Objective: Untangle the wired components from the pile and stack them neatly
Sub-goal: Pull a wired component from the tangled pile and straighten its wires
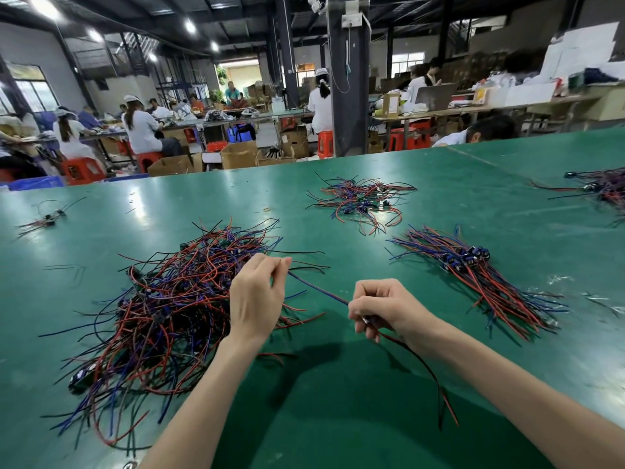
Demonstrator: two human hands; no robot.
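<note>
A big tangled pile of red, blue and black wired components lies on the green table at my left. My left hand hovers over its right edge and pinches the end of a blue wire. That wire runs taut to my right hand, which grips one wired component; its red and black leads trail down toward me. To the right lies a neat stack of aligned components, wires side by side.
A smaller loose tangle lies farther back at the centre. Another pile sits at the far right edge, and a few stray pieces at the far left. The green table stretches wide; other workers sit at benches beyond.
</note>
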